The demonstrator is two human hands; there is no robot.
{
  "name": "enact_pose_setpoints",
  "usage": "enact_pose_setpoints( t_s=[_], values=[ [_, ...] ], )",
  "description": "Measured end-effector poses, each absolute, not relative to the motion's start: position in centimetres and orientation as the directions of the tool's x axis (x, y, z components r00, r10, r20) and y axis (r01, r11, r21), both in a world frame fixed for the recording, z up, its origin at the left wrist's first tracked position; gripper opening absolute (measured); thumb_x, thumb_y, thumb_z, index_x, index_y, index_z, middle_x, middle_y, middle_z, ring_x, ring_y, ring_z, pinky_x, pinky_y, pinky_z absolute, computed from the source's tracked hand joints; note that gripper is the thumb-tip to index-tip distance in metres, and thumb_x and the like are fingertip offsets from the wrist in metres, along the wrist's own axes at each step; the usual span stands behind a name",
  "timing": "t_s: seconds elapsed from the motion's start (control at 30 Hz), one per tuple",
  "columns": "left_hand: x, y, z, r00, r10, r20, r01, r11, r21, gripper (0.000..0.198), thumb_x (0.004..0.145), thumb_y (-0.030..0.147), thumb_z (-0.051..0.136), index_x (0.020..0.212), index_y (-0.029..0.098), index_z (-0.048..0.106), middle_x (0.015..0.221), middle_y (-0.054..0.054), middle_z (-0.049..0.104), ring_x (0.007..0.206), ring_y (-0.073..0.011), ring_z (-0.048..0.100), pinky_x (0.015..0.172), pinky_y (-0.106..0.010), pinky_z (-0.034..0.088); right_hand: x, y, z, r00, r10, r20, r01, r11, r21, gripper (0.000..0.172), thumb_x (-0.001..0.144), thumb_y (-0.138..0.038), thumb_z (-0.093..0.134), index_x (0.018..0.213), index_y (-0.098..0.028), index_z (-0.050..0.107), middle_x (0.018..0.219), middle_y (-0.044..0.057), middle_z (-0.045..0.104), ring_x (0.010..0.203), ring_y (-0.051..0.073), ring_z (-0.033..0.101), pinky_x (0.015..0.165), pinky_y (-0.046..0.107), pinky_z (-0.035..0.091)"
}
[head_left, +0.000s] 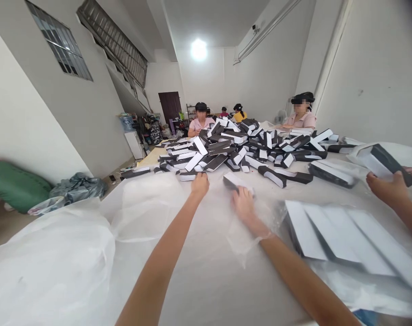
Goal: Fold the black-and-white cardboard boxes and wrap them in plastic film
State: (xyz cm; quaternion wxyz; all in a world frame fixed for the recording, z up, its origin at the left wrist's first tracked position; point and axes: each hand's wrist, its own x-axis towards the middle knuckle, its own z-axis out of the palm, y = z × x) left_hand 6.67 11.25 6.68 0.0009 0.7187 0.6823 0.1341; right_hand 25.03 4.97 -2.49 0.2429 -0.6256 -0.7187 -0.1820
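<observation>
Black-and-white box (236, 182) was held under the right hand (243, 204), its fingers closed over the top, at the near edge of a heap of boxes (233, 149) too many to count on the tabletop (206, 290). Clear plastic (249, 240) was bunched at that wrist. The left hand (200, 184) was curled, with nothing visibly held. Four white panels (341, 235) lay to the right, and a dark box (389, 160) was held by a co-worker's hand (385, 190).
</observation>
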Motion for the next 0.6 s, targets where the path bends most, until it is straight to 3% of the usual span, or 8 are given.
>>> enact_pose_setpoints(
  t_s=[0.07,0.17,0.37,0.47,0.6],
  values=[
    [9.2,10.7,6.9,0.136,0.963,0.234,0.955,-0.19,0.227,0.033,0.092,0.024,0.041,0.123,0.018,0.05,0.131,-0.012,0.048,0.121,-0.0238,0.046,0.094,-0.033,0.042,24.7,4.5,-2.0,-0.041,0.817,0.575,0.993,0.096,-0.065,0.027,0.09,-0.02,0.04,0.102,-0.013,0.063,0.114,0.018,0.06,0.104,0.03,0.051,0.088,0.042,0.035],
    [13.2,9.9,5.8,0.218,0.944,0.247,0.915,-0.286,0.284,0.041,0.094,0.035,0.038,0.129,0.015,0.046,0.134,-0.013,0.047,0.119,-0.0218,0.049,0.094,-0.03,0.042,24.7,4.0,-1.7,0.024,0.855,0.518,0.995,0.031,-0.098,0.026,0.092,-0.02,0.038,0.097,-0.013,0.062,0.095,0.015,0.063,0.092,0.028,0.055,0.085,0.041,0.036],
    [16.7,9.1,0.5,0.194,0.96,0.203,0.904,-0.255,0.344,0.053,0.096,0.036,0.022,0.139,0.006,0.034,0.143,-0.02,0.04,0.13,-0.0256,0.041,0.103,-0.034,0.036,25.5,4.1,-2.1,0.069,0.912,0.404,0.993,-0.022,-0.119,0.027,0.091,-0.016,0.038,0.098,-0.012,0.064,0.093,0.015,0.064,0.088,0.025,0.057,0.083,0.037,0.04],
    [16.5,9.4,-1.1,0.202,0.963,0.18,0.91,-0.253,0.33,0.055,0.095,0.037,0.024,0.142,0.007,0.032,0.149,-0.018,0.033,0.137,-0.0263,0.032,0.11,-0.037,0.027,25.5,4.5,-1.9,0.083,0.921,0.38,0.992,-0.04,-0.119,0.028,0.09,-0.017,0.039,0.097,-0.009,0.065,0.092,0.018,0.064,0.085,0.026,0.059,0.075,0.036,0.043],
    [16.1,10.1,-1.5,0.224,0.967,0.12,0.923,-0.25,0.293,0.065,0.093,0.045,0.026,0.147,0.008,0.024,0.154,-0.015,0.023,0.141,-0.0286,0.022,0.114,-0.043,0.018,25.1,4.9,-1.7,0.068,0.931,0.36,0.992,-0.025,-0.122,0.022,0.083,-0.009,0.047,0.094,-0.01,0.066,0.091,0.017,0.065,0.092,0.027,0.06,0.077,0.035,0.044]
  ],
)
